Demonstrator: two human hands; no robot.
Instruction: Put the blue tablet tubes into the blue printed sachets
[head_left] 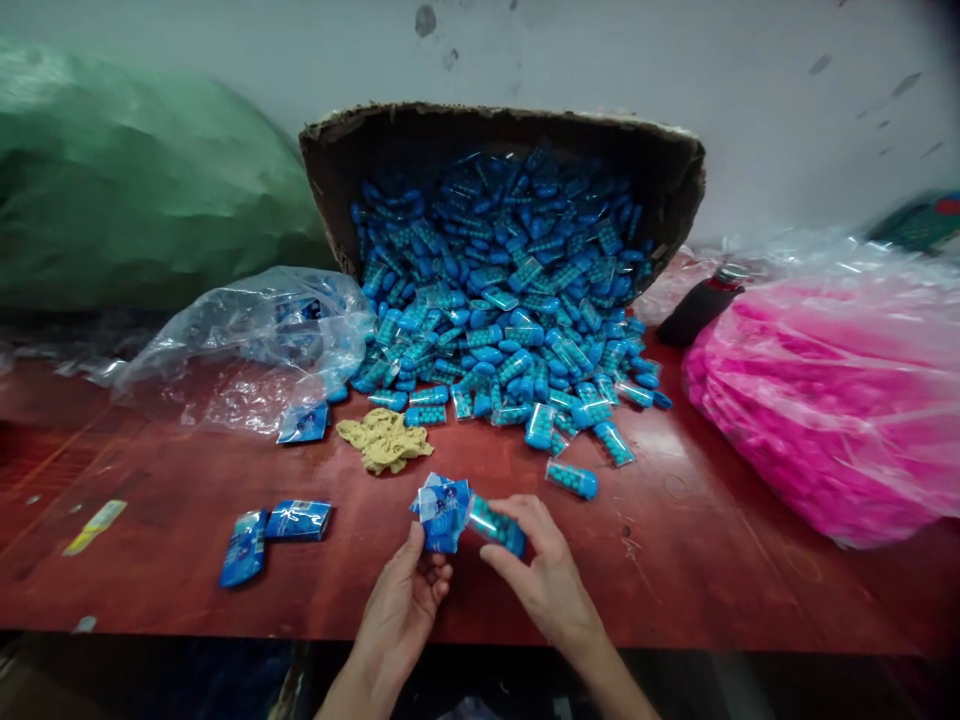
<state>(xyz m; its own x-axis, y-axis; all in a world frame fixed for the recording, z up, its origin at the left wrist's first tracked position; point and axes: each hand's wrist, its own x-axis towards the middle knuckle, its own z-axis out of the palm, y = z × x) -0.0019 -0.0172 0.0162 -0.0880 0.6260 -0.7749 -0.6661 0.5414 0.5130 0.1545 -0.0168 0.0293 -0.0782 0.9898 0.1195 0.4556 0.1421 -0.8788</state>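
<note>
Head view is showing us both hands at work over the red table [525, 600]. Our left hand [407, 592] is pinching a few blue printed film pieces [444, 512], thumb on top and fingers curling loosely underneath, leaving most of the film free. Our right hand [546, 572] is gripping a small clear bottle [496, 527] of teal beads, thumb and fingers parted only by its width. Its clear end is pointing toward our left fingertips, right by the film's edge; whether the two are touching, we cannot tell.

For good work here, we are probably best holding the film lightly near its lower edge, separating one piece from the rest, and lining the bottle up straight instead of tilted, so that nothing is creasing.

Just beyond our right fingers a loose bottle [571, 478] is lying, with the bottle heap [510, 290] spreading farther off. Past our left fingertips a crumpled yellow piece [385, 440] is resting, and left of them two blue packets [244, 548] are lying well apart from our hand.
</note>
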